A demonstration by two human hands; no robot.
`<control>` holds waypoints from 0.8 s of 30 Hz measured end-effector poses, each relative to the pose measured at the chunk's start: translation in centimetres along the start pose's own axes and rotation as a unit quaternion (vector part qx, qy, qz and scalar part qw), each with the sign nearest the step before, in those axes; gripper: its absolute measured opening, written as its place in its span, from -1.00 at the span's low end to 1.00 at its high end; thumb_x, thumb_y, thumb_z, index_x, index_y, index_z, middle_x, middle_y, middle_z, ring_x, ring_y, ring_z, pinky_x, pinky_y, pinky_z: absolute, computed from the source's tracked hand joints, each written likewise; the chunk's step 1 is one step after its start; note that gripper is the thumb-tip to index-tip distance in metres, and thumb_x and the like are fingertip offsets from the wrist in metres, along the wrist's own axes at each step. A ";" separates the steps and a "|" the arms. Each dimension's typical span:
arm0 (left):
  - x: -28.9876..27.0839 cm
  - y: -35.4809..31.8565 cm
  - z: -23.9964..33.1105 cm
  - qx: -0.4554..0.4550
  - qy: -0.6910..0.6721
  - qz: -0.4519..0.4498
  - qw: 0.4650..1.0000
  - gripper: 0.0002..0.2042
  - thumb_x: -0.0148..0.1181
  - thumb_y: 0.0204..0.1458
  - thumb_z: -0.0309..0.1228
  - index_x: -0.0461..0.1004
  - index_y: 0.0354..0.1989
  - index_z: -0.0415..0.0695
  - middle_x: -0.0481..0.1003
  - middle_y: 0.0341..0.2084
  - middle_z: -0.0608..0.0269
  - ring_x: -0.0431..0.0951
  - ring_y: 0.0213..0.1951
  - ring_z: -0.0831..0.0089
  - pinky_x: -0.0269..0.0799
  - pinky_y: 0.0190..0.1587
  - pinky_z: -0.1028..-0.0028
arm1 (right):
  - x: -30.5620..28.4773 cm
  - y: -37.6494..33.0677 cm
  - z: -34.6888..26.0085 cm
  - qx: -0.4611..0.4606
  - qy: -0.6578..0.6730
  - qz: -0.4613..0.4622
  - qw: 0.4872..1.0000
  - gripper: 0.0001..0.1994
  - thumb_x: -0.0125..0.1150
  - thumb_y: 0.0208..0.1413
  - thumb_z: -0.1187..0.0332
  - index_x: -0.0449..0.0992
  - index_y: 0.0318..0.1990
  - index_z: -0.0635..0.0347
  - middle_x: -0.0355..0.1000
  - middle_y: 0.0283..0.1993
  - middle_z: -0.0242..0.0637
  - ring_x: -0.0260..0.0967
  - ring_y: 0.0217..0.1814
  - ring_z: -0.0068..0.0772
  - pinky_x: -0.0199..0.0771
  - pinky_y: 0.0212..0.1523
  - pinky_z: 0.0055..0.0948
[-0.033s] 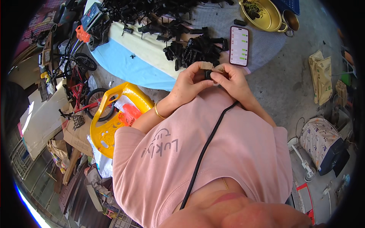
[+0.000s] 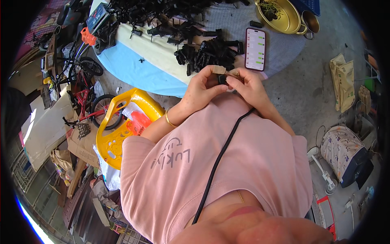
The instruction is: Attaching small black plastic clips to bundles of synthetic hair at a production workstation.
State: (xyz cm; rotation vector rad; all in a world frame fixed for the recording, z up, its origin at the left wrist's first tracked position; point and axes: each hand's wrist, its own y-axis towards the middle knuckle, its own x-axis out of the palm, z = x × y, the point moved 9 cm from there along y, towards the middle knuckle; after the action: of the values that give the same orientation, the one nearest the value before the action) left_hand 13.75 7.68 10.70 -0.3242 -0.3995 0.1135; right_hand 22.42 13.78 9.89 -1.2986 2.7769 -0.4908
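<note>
At the table's near edge, my left hand (image 2: 204, 88) and my right hand (image 2: 248, 86) meet in front of my chest. Between their fingertips is a small black plastic part (image 2: 222, 79), pinched from both sides and largely covered by the fingers. Tan tape wraps a left fingertip, and another tan wrap shows on a right finger. Just beyond the hands lies a small heap of black plastic parts (image 2: 213, 55). A larger pile of similar black parts (image 2: 158, 14) spreads farther back on the cloth-covered table (image 2: 134, 67).
A phone (image 2: 255, 49) with a lit screen lies right of the small heap. Behind it stands a gold-coloured pot (image 2: 280, 24) beside a metal mug (image 2: 310, 22). To my left are a yellow plastic chair (image 2: 109, 142) and a red bicycle (image 2: 83, 101). Paper sacks (image 2: 343, 83) stand at the right.
My fingertips have shifted slightly around the small black part, which has tilted a little. Everything else stays where it was.
</note>
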 end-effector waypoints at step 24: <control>-1.3 -0.3 0.8 0.120 0.217 0.068 0.966 -0.81 0.08 -0.07 -0.68 0.30 -0.25 -0.27 0.44 -0.24 0.14 0.47 -0.25 0.54 0.43 -0.23 0.59 | 1.2 -0.1 1.4 0.052 -0.077 -0.081 0.992 -0.81 -0.03 0.10 0.35 0.46 -0.39 0.26 0.25 -0.68 -0.48 0.14 -0.64 -0.71 0.15 -0.62 -0.64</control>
State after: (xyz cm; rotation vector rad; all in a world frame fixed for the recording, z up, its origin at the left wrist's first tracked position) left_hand 12.25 7.42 10.97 -0.1293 0.0719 0.2180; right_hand 21.94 12.47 8.71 -1.4765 2.5001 -0.5108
